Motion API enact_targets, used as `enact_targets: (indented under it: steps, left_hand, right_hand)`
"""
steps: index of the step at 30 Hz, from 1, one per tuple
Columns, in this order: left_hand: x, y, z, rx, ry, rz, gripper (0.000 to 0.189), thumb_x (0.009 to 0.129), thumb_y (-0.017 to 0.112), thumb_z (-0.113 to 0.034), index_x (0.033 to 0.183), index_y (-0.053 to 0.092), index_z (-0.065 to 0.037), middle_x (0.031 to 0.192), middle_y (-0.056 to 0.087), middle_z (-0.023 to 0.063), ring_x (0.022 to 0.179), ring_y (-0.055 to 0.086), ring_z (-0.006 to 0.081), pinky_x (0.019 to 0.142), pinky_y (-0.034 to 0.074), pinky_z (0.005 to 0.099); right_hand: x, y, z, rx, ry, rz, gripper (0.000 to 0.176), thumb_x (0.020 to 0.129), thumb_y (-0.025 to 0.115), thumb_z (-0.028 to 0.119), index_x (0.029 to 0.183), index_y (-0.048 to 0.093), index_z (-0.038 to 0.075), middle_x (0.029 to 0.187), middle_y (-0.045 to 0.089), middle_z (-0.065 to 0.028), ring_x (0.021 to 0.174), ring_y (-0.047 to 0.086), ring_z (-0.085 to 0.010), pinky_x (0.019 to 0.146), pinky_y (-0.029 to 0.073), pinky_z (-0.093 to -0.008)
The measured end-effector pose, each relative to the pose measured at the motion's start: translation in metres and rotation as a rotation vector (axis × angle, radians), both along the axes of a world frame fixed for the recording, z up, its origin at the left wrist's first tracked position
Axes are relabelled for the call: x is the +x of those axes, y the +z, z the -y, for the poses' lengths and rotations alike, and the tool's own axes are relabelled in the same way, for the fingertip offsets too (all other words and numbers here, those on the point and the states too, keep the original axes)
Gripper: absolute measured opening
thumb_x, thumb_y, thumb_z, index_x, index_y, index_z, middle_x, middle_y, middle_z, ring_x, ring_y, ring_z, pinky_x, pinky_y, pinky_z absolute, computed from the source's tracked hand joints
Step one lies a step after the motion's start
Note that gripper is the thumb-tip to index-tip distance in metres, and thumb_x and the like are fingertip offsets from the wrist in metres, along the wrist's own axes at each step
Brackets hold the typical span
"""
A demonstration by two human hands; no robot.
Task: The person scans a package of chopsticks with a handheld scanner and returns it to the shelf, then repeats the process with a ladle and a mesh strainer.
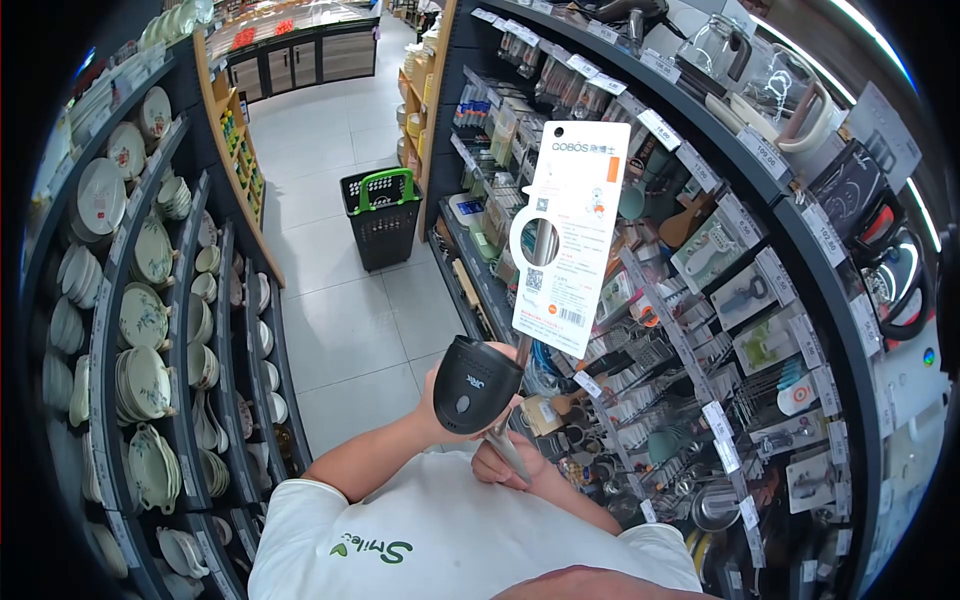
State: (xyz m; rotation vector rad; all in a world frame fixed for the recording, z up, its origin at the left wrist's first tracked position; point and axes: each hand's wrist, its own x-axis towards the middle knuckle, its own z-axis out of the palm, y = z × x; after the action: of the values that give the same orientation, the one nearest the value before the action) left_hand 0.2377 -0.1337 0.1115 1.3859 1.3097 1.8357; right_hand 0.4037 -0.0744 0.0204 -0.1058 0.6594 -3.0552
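My left hand (428,402) is closed around a black handheld barcode scanner (478,385), its fingers mostly hidden behind the scanner's body. Beside it, lower and to the right, my right hand (508,460) grips the tapered metal handle of a kitchen utensil (507,452). A white packaging card (573,240) with a round cut-out, printed text and a barcode is fixed to the utensil and stands up, slightly tilted. The metal shaft shows through the cut-out; the working end is hidden behind the card. The scanner sits just below the card's lower left corner.
Shelves of plates and bowls (146,316) line the left side. On the right, a tall rack (725,440) holds hanging kitchen tools with price tags, and glass jugs (715,50) stand on top. A black shopping basket (384,222) with a green handle stands on the tiled aisle floor (350,340).
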Motion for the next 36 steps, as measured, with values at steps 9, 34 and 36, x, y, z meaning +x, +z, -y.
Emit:
enact_targets:
  steps: [9, 34, 36]
  left_hand:
    - [0.002, -0.004, -0.004, 0.017, -0.065, 0.021, 0.036, 0.075, 0.073, -0.006, 0.108, 0.057, -0.001, 0.090, 0.062, 0.0042, 0.072, 0.058, 0.0076, 0.061, 0.046, 0.0218]
    - [0.008, 0.002, -0.006, 0.108, -0.039, -0.104, 0.036, 0.075, 0.074, -0.003, 0.108, 0.059, -0.001, 0.085, 0.064, 0.0039, 0.068, 0.058, 0.0047, 0.057, 0.047, 0.0195]
    - [0.008, 0.000, -0.006, 0.127, -0.040, -0.090, 0.036, 0.074, 0.074, -0.003, 0.108, 0.059, -0.001, 0.085, 0.064, 0.0040, 0.068, 0.058, 0.0048, 0.057, 0.047, 0.0196]
  right_hand:
    - [0.001, -0.003, 0.004, -0.036, -0.027, -0.024, 0.033, 0.096, 0.040, 0.017, 0.126, 0.047, 0.004, 0.057, 0.045, 0.0007, 0.054, 0.041, -0.0105, 0.055, 0.030, -0.0248]
    - [0.006, -0.014, 0.006, -0.048, -0.010, -0.054, 0.029, 0.097, 0.041, 0.021, 0.122, 0.048, 0.008, 0.055, 0.044, 0.0026, 0.052, 0.038, -0.0090, 0.055, 0.029, -0.0244]
    - [0.005, -0.015, 0.006, -0.046, -0.004, -0.056, 0.029, 0.097, 0.041, 0.021, 0.121, 0.048, 0.008, 0.055, 0.045, 0.0026, 0.052, 0.038, -0.0090, 0.055, 0.029, -0.0244]
